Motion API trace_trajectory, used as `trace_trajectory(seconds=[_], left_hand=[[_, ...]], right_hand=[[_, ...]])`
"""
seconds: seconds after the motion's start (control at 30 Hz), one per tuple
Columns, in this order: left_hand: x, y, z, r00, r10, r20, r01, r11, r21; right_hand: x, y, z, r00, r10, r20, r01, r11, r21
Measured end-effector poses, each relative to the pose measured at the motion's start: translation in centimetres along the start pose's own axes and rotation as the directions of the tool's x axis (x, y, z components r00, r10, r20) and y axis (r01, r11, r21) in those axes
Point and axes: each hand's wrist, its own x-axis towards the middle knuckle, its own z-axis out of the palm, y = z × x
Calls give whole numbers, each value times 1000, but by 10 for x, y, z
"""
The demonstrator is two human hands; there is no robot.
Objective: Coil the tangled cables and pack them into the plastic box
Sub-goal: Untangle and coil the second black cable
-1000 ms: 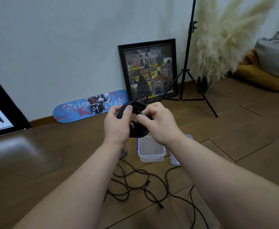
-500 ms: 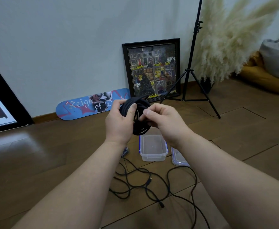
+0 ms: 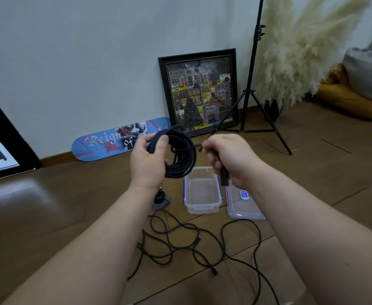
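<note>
My left hand (image 3: 146,164) grips a coil of black cable (image 3: 181,155) held up above the floor. My right hand (image 3: 230,159) sits just right of the coil and holds the cable's free end, whose black plug (image 3: 224,178) hangs below the fist. Under my hands an open clear plastic box (image 3: 202,204) stands on the wooden floor, with its lid (image 3: 243,211) lying flat to its right. A tangle of black cables (image 3: 187,245) sprawls on the floor in front of the box. A small grey coiled cable (image 3: 160,200) lies left of the box.
A blue skateboard deck (image 3: 105,144) and a framed picture (image 3: 199,91) lean on the wall. A black tripod stand (image 3: 252,91) rises behind my right hand, with pampas grass (image 3: 297,51) and cushions (image 3: 357,93) at right. A dark frame (image 3: 2,137) leans at far left.
My right hand has drawn away to the right of the coil, pulling the cable's end and plug out. The coil has tilted to face me more openly.
</note>
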Motion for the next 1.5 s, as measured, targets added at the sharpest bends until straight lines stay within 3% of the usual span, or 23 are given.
trace_trajectory(seconds=[0.1,0.13,0.2,0.23,0.3,0.37,0.47,0.57,0.67,0.73,0.83,0.93,1.03,1.13,1.3,1.5], left_hand=[[5,-1,-7,997,-75,8,75,996,-47],[4,-2,-7,995,-83,48,85,996,-32],[3,-2,-4,983,-108,147,110,994,-5],[1,-1,-3,972,-118,202,120,993,3],[-2,1,-1,940,-128,317,137,991,-4],[-6,4,1,898,-139,418,146,989,16],[-12,12,5,832,-190,521,187,981,59],[-13,16,10,850,-181,495,196,980,22],[-9,15,14,909,-259,328,306,947,-100],[-8,11,15,885,-358,298,422,887,-187],[-16,13,17,826,-409,388,506,841,-191],[-21,15,19,888,-329,320,386,913,-133],[-15,13,12,937,-261,232,289,952,-97],[-5,10,3,939,-226,260,252,965,-75],[-4,11,-3,923,-208,324,219,976,5],[-8,13,-6,898,-221,382,234,972,12]], right_hand=[[-3,6,-9,991,114,69,-64,861,-504],[-1,7,-9,997,67,32,-37,822,-568],[6,8,-5,973,-208,-100,106,787,-607],[7,6,-4,936,-336,-102,212,774,-596],[8,7,-4,895,-444,44,389,729,-563],[10,16,-3,894,-404,193,432,667,-608],[13,24,-6,913,-338,230,403,647,-647],[15,24,-6,908,-370,196,408,679,-610],[16,28,2,909,-406,90,380,721,-580],[16,28,5,912,-410,-16,329,754,-568],[17,27,8,890,-419,-179,278,810,-516],[17,27,14,893,-388,-226,251,849,-465],[16,29,17,928,-343,-145,268,885,-381],[14,28,15,925,-375,-62,335,883,-328],[15,30,5,876,-464,-128,392,842,-371],[14,28,2,871,-477,-118,409,837,-363]])
